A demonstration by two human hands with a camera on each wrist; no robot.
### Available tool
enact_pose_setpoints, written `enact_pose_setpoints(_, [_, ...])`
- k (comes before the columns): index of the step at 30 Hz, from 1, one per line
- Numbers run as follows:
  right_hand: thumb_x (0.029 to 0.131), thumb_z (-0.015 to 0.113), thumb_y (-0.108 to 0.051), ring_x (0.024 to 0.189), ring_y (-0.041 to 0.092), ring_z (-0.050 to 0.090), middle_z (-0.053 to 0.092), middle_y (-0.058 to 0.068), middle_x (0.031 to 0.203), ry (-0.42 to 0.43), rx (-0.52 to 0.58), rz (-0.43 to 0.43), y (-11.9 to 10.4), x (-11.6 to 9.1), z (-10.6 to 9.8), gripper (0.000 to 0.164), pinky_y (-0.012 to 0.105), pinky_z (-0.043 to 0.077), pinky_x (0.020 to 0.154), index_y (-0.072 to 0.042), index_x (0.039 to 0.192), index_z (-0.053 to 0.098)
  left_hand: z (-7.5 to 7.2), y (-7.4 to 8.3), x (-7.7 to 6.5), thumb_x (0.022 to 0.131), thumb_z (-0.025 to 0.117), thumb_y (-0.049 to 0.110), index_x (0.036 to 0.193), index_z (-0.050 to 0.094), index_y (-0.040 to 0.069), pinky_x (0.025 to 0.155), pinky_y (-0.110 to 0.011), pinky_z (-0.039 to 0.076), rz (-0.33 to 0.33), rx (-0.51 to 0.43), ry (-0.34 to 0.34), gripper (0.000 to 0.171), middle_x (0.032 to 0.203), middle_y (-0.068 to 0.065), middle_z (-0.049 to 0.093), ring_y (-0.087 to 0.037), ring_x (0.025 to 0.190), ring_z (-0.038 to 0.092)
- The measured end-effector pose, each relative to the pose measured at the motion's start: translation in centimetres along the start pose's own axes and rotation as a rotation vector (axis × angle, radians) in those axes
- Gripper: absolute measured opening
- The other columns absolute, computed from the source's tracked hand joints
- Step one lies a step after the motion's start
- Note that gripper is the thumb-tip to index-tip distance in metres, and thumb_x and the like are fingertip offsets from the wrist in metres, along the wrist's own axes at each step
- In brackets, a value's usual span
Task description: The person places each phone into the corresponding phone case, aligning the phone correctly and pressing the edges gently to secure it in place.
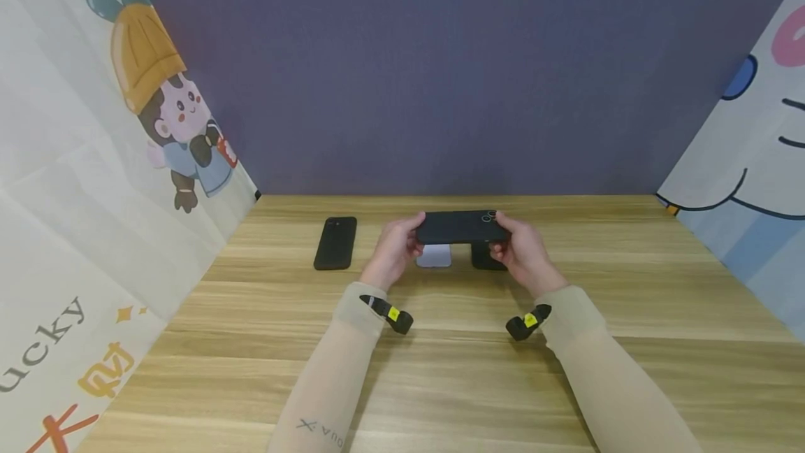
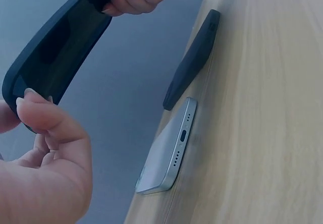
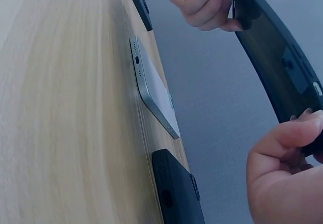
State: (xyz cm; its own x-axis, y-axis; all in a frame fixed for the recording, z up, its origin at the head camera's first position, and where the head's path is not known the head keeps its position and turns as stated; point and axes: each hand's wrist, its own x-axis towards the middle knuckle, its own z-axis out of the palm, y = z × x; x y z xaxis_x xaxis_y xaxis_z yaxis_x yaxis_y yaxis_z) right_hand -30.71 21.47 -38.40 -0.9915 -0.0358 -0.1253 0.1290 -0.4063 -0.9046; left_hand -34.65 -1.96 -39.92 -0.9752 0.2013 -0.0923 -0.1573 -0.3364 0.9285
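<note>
Both hands hold up a black phone case (image 1: 462, 228) sideways above the table, its back with lens rings facing the head camera. At its left end my left hand (image 1: 397, 247) pinches the edge between thumb and fingers. My right hand (image 1: 527, 250) grips the other end, beside the lens rings. In the right wrist view the case (image 3: 270, 57) bows slightly, with its dark hollow side and a small side cutout showing. Below it a pale silver phone (image 1: 434, 256) lies flat, its charging port visible in the left wrist view. A second black case (image 1: 486, 257) lies partly behind my right hand.
Another black case (image 1: 335, 243) lies back up at the left on the wooden table (image 1: 465, 383). A dark blue-grey panel (image 1: 440, 75) rises at the table's far edge. Printed cloths hang on the left (image 1: 56, 159) and right (image 1: 761, 159).
</note>
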Motion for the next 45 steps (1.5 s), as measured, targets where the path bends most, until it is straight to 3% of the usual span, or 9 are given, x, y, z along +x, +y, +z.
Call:
enact_pose_setpoints(7, [0.109, 0.046, -0.028, 0.052, 0.010, 0.044, 0.059, -0.003, 0.074, 0.026, 0.029, 0.010, -0.13, 0.07, 0.03, 0.022, 0.022, 0.039, 0.052, -0.007, 0.104, 0.053, -0.02, 0.19, -0.10, 0.096, 0.071, 0.028, 0.085, 0.062, 0.008, 0.049, -0.020, 0.038, -0.036, 0.047, -0.065, 0.025, 0.063, 0.001, 0.051, -0.010, 0.052, 0.046])
enact_pose_setpoints(14, [0.109, 0.048, -0.029, 0.054, 0.011, 0.044, 0.060, -0.003, 0.076, 0.021, 0.047, 0.018, -0.09, 0.16, -0.15, 0.022, 0.023, 0.039, 0.053, -0.008, 0.102, 0.053, -0.19, 0.11, -0.21, 0.098, 0.069, 0.031, 0.064, 0.047, 0.013, 0.047, -0.020, 0.032, -0.010, 0.124, -0.075, 0.045, 0.062, 0.002, 0.043, -0.008, 0.052, 0.041])
enact_pose_setpoints(20, [0.106, 0.054, -0.034, 0.051, 0.011, 0.047, 0.060, -0.001, 0.066, -0.008, 0.013, 0.006, 0.03, 0.14, -0.15, 0.027, 0.023, 0.042, 0.053, -0.010, 0.094, 0.062, -0.22, 0.10, -0.07, 0.098, 0.070, 0.029, 0.063, 0.046, 0.014, 0.045, -0.018, 0.028, 0.002, 0.078, -0.036, 0.044, 0.060, 0.004, 0.041, -0.007, 0.051, 0.039])
enact_pose_setpoints(28, [0.100, 0.061, -0.047, 0.050, 0.010, 0.045, 0.054, 0.000, 0.062, -0.072, -0.205, 0.028, 0.29, 0.14, -0.09, 0.046, 0.025, 0.039, 0.052, -0.006, 0.081, 0.068, -0.31, 0.05, -0.04, 0.099, 0.069, 0.027, 0.061, 0.043, 0.015, 0.044, -0.017, 0.025, 0.028, 0.042, 0.008, 0.047, 0.060, 0.004, 0.040, -0.006, 0.051, 0.037])
enact_pose_setpoints(39, [0.103, 0.057, -0.045, 0.050, 0.008, 0.042, 0.051, -0.002, 0.062, -0.118, -0.168, 0.029, 0.49, 0.04, 0.24, 0.047, 0.021, 0.036, 0.049, -0.005, 0.080, 0.069, -0.70, 0.52, -0.13, 0.099, 0.069, 0.027, 0.058, 0.043, 0.014, 0.045, -0.019, 0.024, 0.056, 0.021, 0.013, 0.049, 0.058, 0.004, 0.039, -0.007, 0.049, 0.036])
enact_pose_setpoints(45, [0.102, 0.061, -0.043, 0.050, 0.008, 0.043, 0.054, -0.003, 0.060, -0.112, -0.179, 0.019, 0.40, 0.14, 0.32, 0.045, 0.022, 0.037, 0.050, -0.009, 0.073, 0.070, -0.73, 0.56, -0.05, 0.099, 0.068, 0.027, 0.060, 0.044, 0.014, 0.046, -0.019, 0.024, 0.049, 0.024, -0.006, 0.048, 0.059, 0.004, 0.040, -0.007, 0.050, 0.036])
